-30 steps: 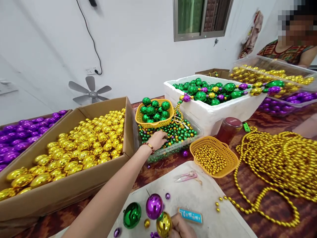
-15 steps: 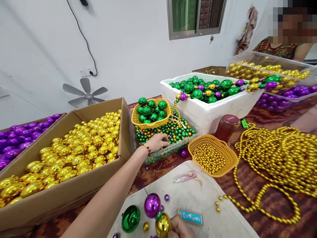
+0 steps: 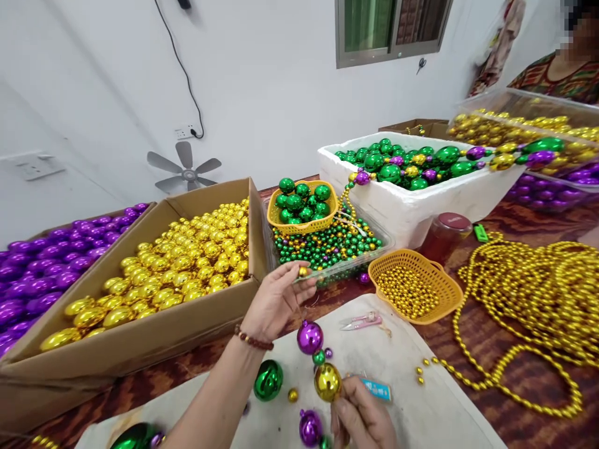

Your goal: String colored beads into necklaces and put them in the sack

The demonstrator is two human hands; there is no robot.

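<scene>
My left hand [image 3: 278, 299], with a brown bead bracelet on its wrist, is raised at the front of the clear tub. It pinches a small gold bead [image 3: 302, 271] between thumb and fingers. Below it, my right hand [image 3: 362, 415] grips a strung row at its large gold ball [image 3: 327, 381]. A small green bead [image 3: 319, 357] and a large purple ball [image 3: 310, 337] sit above that ball on the strand. Another purple ball [image 3: 311, 428] shows beneath. On the pale cloth [image 3: 402, 368] lie a large green ball [image 3: 268, 380] and a loose gold bead [image 3: 292, 395].
Behind are a carton of gold balls [image 3: 182, 262], a clear tub [image 3: 388, 240] of mixed beads bearing a yellow basket [image 3: 332, 215], and a white foam box [image 3: 402, 206]. Pink snips [image 3: 365, 321], a basket [image 3: 453, 296] and gold bead strings [image 3: 538, 299] lie right. A person sits far right.
My left hand has come back from the bead tub, turned palm up, and now shows a small gold bead. The strand in my right hand is higher in view. The view has shifted left.
</scene>
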